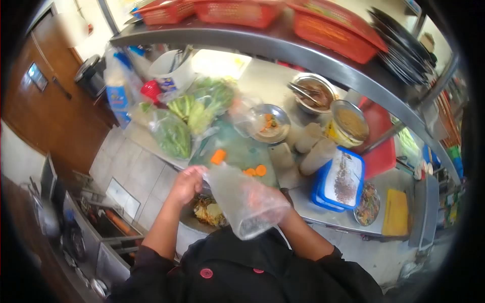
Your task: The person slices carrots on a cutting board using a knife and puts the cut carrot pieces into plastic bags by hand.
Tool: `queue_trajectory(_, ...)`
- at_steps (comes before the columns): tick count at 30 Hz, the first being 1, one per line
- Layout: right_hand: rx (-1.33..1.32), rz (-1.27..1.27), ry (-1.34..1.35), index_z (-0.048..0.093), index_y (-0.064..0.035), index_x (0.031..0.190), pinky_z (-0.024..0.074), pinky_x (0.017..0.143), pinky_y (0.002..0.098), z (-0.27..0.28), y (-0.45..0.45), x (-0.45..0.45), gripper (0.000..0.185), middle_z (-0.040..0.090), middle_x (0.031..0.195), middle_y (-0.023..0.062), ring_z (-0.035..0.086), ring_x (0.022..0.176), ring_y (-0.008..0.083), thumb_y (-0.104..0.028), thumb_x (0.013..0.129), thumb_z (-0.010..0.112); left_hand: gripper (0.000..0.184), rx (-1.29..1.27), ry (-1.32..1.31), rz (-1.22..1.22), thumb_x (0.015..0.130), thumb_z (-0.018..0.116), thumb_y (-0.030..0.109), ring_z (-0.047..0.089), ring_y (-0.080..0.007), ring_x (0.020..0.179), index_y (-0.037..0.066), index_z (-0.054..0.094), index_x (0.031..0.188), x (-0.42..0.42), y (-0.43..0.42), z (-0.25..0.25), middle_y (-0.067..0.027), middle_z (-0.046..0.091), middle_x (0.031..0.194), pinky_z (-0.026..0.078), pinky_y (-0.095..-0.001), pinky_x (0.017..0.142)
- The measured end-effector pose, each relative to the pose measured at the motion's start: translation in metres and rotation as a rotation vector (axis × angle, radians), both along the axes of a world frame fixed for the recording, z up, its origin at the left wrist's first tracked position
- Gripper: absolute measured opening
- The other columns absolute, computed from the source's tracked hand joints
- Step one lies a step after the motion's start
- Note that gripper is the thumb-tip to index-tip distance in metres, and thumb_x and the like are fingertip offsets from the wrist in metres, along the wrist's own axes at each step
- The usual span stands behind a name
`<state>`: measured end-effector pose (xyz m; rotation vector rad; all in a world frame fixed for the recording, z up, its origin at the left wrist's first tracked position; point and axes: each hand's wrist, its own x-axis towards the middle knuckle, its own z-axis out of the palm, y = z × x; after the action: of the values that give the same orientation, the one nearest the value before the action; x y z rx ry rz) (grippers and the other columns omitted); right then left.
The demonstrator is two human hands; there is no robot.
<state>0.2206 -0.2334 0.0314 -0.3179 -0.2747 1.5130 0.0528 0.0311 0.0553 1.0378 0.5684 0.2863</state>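
A clear plastic bag (230, 199) hangs between my hands, above the near edge of the counter. My left hand (188, 183) pinches its upper left edge. Behind or inside the bag's right side is my right hand (260, 198), blurred through the plastic, its fingers hard to make out. Just beyond, a green cutting board (230, 144) bears an orange carrot piece (218, 156) and a few carrot slices (260, 170). A metal bowl of food scraps (209, 211) is partly visible below my left hand.
Bagged greens (172, 134) lie at the left of the counter (260, 83). A metal plate (273, 132), a blue-rimmed tub (346, 177) and a yellow block (396, 212) stand to the right. A steel shelf (262, 43) with red baskets (237, 12) crosses overhead.
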Motion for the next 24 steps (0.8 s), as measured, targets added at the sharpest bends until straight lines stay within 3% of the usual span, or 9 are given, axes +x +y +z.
queue_trajectory(2,-0.104,0.044,-0.272,0.058,0.0018,0.129,0.0505,0.082,0.0252,0.038,0.003,-0.032,0.043,0.067,0.107,0.0053,0.063,0.091,0.0115,-0.016,0.091,0.069,0.032,0.617,0.252,-0.146,0.093,0.068,0.016,0.047,-0.0104,0.054,0.003,0.059,0.121,-0.032,-0.006,-0.008,0.0028,0.054,0.071,0.038,-0.0257,0.05)
queue_trajectory(3,-0.199,0.062,-0.543,0.062,0.002,0.124,0.0501,0.078,0.0235,0.051,0.003,-0.045,0.037,0.067,0.105,0.0038,0.062,0.088,0.0094,-0.016,0.092,0.068,0.032,0.607,0.255,-0.138,0.093,0.068,0.016,0.047,-0.0104,0.054,0.003,0.059,0.121,-0.044,-0.011,0.004,0.0028,0.054,0.071,0.038,-0.0257,0.05)
queue_trajectory(5,-0.211,0.14,-0.618,0.067,0.0009,0.116,0.0495,0.075,0.0218,0.048,0.004,-0.061,0.027,0.068,0.102,0.0012,0.061,0.085,0.0073,-0.017,0.095,0.065,0.039,1.313,0.504,0.1,0.088,0.073,0.016,0.048,-0.0105,0.052,0.001,0.058,0.12,-0.072,-0.031,0.057,0.001,0.054,0.069,0.039,-0.0268,0.049)
queue_trajectory(8,-0.219,0.401,-0.687,0.067,-0.0016,0.111,0.0498,0.077,0.0225,0.047,0.011,-0.074,0.023,0.068,0.099,-0.0007,0.061,0.086,0.0066,-0.018,0.095,0.065,0.051,0.675,-0.002,-0.242,0.082,0.078,0.025,0.052,-0.017,0.055,0.004,0.056,0.123,-0.104,-0.069,0.111,-0.0046,0.054,0.07,0.042,-0.0318,0.053)
queue_trajectory(10,-0.212,0.362,-0.653,0.067,-0.0018,0.11,0.0501,0.078,0.0232,0.051,0.014,-0.087,0.022,0.068,0.1,-0.0002,0.061,0.088,0.0069,-0.017,0.095,0.066,0.058,0.988,-0.06,-0.491,0.081,0.079,0.032,0.055,-0.0182,0.062,0.004,0.055,0.125,-0.102,-0.085,0.125,-0.0041,0.054,0.071,0.045,-0.0324,0.06)
queue_trajectory(11,-0.199,0.315,-0.62,0.067,-0.0019,0.11,0.0504,0.078,0.0238,0.054,0.017,-0.091,0.021,0.068,0.1,0.0002,0.062,0.089,0.0073,-0.017,0.095,0.066,0.063,0.858,-0.038,-0.604,0.08,0.08,0.036,0.058,-0.0198,0.068,0.005,0.055,0.128,-0.103,-0.087,0.122,-0.0045,0.054,0.072,0.047,-0.0325,0.066)
queue_trajectory(17,-0.402,0.176,-0.846,0.064,-0.0009,0.117,0.0503,0.074,0.0231,0.081,0.015,-0.105,0.027,0.068,0.099,0.0024,0.06,0.085,0.0054,-0.016,0.094,0.066,0.026,0.813,-0.086,-0.571,0.093,0.065,0.022,0.062,-0.0148,0.076,-0.001,0.068,0.105,-0.102,-0.075,0.121,-0.0082,0.066,0.083,0.049,-0.0314,0.07)
queue_trajectory(20,-0.566,-0.329,-0.669,0.061,-0.0012,0.12,0.0415,0.052,0.0213,0.103,0.008,-0.09,0.03,0.06,0.082,0.0015,0.052,0.063,0.0059,-0.017,0.096,0.064,0.024,0.895,0.073,-0.357,0.098,0.057,0.018,0.064,-0.0232,0.076,-0.002,0.069,0.101,-0.095,-0.063,0.114,-0.0143,0.068,0.084,0.051,-0.0348,0.072)
queue_trajectory(24,-0.297,-0.657,-0.73,0.063,-0.0011,0.117,0.047,0.059,0.0231,0.149,-0.007,-0.085,0.026,0.063,0.087,0.0034,0.058,0.071,0.0097,-0.01,0.093,0.066,0.031,1.063,0.201,-0.305,0.098,0.054,0.027,0.066,-0.0396,0.087,0.002,0.07,0.105,-0.079,-0.058,0.1,-0.0216,0.069,0.092,0.052,-0.0435,0.075)
